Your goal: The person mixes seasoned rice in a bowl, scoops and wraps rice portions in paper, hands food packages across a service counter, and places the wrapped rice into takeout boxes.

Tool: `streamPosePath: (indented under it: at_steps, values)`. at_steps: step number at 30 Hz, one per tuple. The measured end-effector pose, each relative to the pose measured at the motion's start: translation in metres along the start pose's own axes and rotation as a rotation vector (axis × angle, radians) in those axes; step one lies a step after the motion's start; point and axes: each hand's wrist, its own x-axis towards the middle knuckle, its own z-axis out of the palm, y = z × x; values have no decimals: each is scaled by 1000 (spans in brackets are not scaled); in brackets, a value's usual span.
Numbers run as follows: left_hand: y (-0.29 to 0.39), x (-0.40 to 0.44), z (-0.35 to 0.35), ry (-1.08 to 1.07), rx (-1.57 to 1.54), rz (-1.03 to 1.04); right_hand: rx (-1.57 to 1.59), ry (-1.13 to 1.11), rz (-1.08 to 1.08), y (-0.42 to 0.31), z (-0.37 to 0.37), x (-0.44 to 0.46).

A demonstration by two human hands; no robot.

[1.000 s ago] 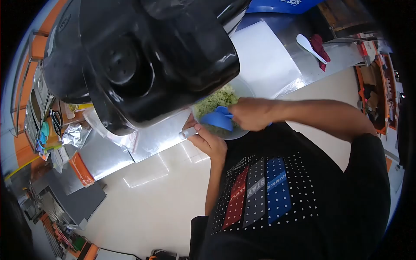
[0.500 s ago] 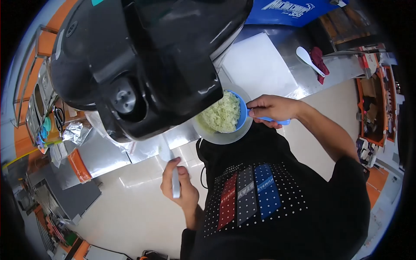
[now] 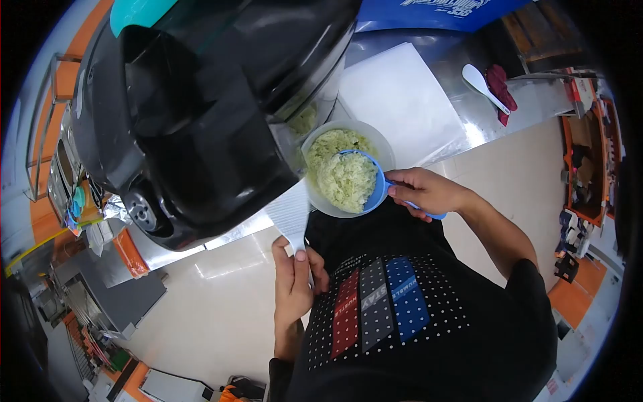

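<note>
My left hand (image 3: 295, 276) is closed round the handle of a white rice paddle (image 3: 292, 213), its broad ridged blade pointing up beside the black appliance. In my right hand (image 3: 422, 192) is the handle of a blue scoop (image 3: 380, 193), heaped with pale green grainy food (image 3: 347, 181) that looks like rice. The scoop sits over a translucent bowl (image 3: 385, 144), which holds more of the same food. Close in front of the bowl stands a large black appliance (image 3: 201, 134) with a domed lid, partly hiding the counter.
White sheets (image 3: 402, 100) lie on the steel counter (image 3: 469, 127) behind the bowl. Farther right are a white spoon (image 3: 483, 87) and a dark red cloth (image 3: 499, 90). A blue container (image 3: 435, 17) stands at the back. An orange packet (image 3: 130, 253) lies at left.
The paddle has moved right and up towards the bowl and turned its blade to face me. More of the bowl now shows from behind the appliance; the scoop stays over it.
</note>
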Motion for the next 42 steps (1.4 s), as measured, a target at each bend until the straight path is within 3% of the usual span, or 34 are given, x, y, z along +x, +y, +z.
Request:
streamPosePath:
  at_steps: [2, 9, 11, 13, 15, 19, 21, 25, 27, 32, 34, 37, 38, 39, 41, 42]
  values:
    - [-3, 1, 1, -32, -25, 59, -35, 23, -11, 4, 1, -2]
    - [-30, 38, 14, 134, -166, -190, 43, -4, -54, 18, -1, 4]
    - [-43, 39, 19, 242, 214, 7, 28, 6, -43, 17, 2, 3]
    - [-49, 43, 15, 247, 314, 67, 24, 51, -39, 12, 9, 3]
    - [-42, 44, 17, 174, 645, 180, 40, 52, -50, 15, 12, 4]
    - [-33, 41, 30, 129, 634, 131, 18, 125, -53, 11, 19, 2]
    - [-34, 45, 32, 117, 754, 263, 28, 123, -71, 11, 17, 3]
    - [-34, 46, 33, 113, 642, 258, 109, 131, -66, 10, 15, 5]
    - [-35, 48, 39, 108, 968, 426, 126, 147, -53, 14, 18, 2]
    - [-41, 45, 19, -5, 716, 311, 128, 132, -83, 20, 13, 1]
    - [-27, 31, 8, -128, 498, -11, 158, 114, -95, 21, 12, 0]
    - [-17, 14, 1, -107, 360, -60, 196, 79, -99, 23, 11, 0]
    - [-17, 14, 1, -50, 478, 116, 203, 82, -103, 24, 9, 0]
    - [-18, 19, 3, -48, 480, 111, 207, 78, -100, 24, 8, 0]
    - [-28, 34, 6, 145, 790, 295, 232, 100, -114, 23, 5, -1]
    - [-33, 38, 5, 135, 857, 343, 205, 115, -107, 24, 6, 0]
